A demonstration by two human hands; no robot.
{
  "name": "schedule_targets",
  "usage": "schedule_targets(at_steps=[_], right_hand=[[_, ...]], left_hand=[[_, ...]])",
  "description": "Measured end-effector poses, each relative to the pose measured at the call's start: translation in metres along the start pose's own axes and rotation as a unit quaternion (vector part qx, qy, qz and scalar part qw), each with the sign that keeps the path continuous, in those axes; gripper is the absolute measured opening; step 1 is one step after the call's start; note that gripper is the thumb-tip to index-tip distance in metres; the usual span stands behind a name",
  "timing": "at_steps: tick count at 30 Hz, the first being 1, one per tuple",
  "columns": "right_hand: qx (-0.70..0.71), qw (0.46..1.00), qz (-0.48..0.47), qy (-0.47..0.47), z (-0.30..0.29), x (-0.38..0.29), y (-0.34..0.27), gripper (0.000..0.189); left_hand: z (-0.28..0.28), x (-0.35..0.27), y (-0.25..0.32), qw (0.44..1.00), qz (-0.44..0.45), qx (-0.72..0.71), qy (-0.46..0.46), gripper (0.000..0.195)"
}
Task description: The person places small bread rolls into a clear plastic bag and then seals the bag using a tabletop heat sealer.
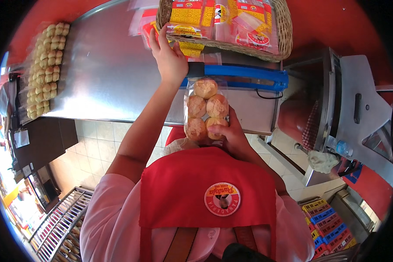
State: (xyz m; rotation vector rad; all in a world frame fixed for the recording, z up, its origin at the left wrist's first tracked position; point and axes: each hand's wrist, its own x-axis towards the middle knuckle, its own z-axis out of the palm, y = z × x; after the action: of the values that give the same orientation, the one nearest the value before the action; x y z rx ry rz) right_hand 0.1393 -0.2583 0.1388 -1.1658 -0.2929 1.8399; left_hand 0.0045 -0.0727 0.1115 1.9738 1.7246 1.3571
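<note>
A clear plastic bag of several round bread rolls (205, 106) lies at the front edge of the metal table. My right hand (231, 129) grips its near end, thumb over one roll. The bag's far end meets a blue impulse sealer (245, 70), and clear plastic shows beyond the bar. Beside the sealer's black end is my left hand (168, 54), fingers spread and holding nothing I can see. Its fingertips are at the near left corner of a wicker basket (283, 39), over printed plastic bags (147, 28). Whether this hand touches the sealer is unclear.
Bagged rolls (47, 70) line the left end of the metal table (118, 59). More printed packaging (186, 14) fills the basket. A metal machine (350, 98) stands at right, with a water bottle (344, 149) and cloth (322, 161). A wire rack (57, 226) is at lower left.
</note>
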Motion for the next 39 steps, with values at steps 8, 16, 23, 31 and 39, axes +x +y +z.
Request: schedule_targets(at_steps=[8, 16, 23, 31, 39], right_hand=[[-0.004, 1.0, -0.013, 0.012, 0.001, 0.001, 0.003, 0.085], [0.003, 0.999, -0.032, 0.008, -0.003, 0.009, 0.012, 0.085], [0.035, 0.999, -0.029, 0.002, -0.002, 0.006, 0.009, 0.085], [0.009, 1.0, -0.023, 0.005, -0.003, 0.006, 0.01, 0.084], [0.002, 1.0, -0.02, 0.001, -0.001, 0.006, 0.006, 0.084]], left_hand=[[0.005, 0.0, -0.011, 0.993, -0.064, -0.096, -0.037, 0.043], [0.018, 0.005, -0.036, 0.982, -0.099, -0.112, -0.116, 0.044], [-0.014, 0.032, 0.026, 0.884, -0.264, -0.303, -0.238, 0.049], [-0.03, 0.043, -0.006, 0.753, -0.307, -0.497, -0.302, 0.04], [-0.002, 0.02, -0.044, 0.787, -0.256, -0.354, -0.436, 0.035]])
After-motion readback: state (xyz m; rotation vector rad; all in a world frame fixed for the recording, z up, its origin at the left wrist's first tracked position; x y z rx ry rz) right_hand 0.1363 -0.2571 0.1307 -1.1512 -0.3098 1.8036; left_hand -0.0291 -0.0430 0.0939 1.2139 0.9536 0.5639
